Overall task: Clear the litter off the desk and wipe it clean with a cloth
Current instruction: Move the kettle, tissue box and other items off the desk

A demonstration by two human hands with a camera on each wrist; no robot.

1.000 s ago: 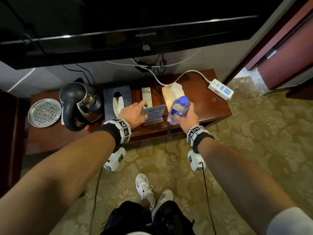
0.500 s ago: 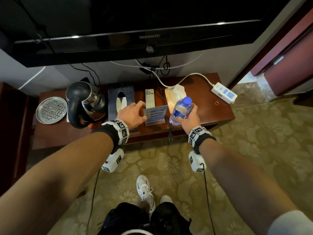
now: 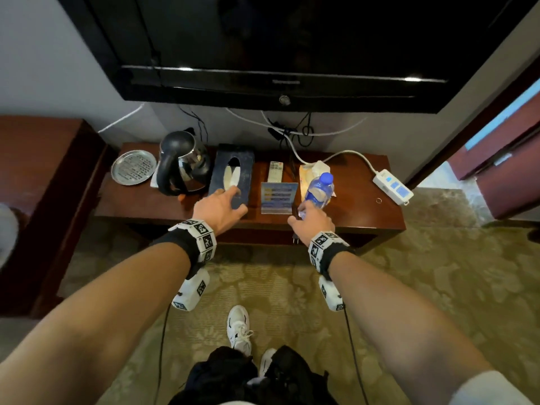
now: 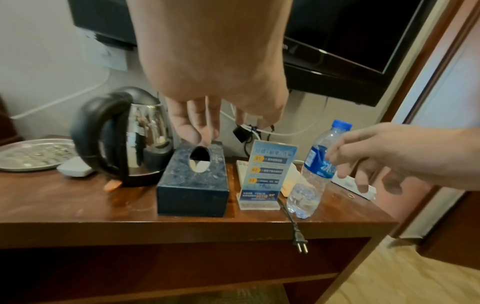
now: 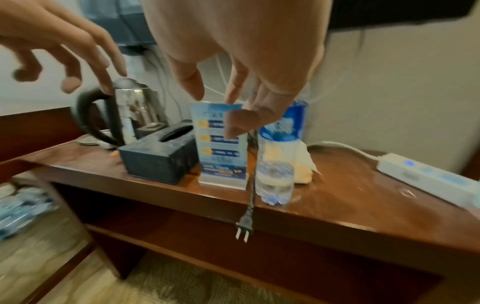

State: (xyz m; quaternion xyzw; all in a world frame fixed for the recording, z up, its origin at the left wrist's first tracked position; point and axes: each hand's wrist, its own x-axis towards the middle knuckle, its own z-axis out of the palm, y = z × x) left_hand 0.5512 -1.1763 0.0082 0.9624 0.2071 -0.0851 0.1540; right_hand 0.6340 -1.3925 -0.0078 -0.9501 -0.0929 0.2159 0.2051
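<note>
A clear water bottle point(image 3: 318, 191) with a blue cap stands upright near the front edge of the brown desk point(image 3: 146, 203). My right hand point(image 3: 309, 217) hovers just in front of it with its fingers loosely spread and nothing in them; the left wrist view shows the fingers point(image 4: 363, 181) apart from the bottle point(image 4: 311, 170). My left hand point(image 3: 225, 203) reaches, fingers straight, over the dark tissue box point(image 3: 233, 176) and holds nothing. A blue sign stand point(image 3: 279, 197) stands between box and bottle. A small orange scrap point(image 4: 111, 186) lies by the kettle.
A steel kettle point(image 3: 181, 165) and a round metal tray point(image 3: 133, 168) stand at the left. A remote point(image 3: 275, 171) and a yellowish tissue pack point(image 3: 314, 171) lie behind the sign. A white power strip point(image 3: 393, 187) sits at the right; a loose plug point(image 4: 300, 240) hangs off the front edge.
My left hand has let go of the sign stand and moved left over the tissue box. My right hand has released the bottle, which now stands on the desk.
</note>
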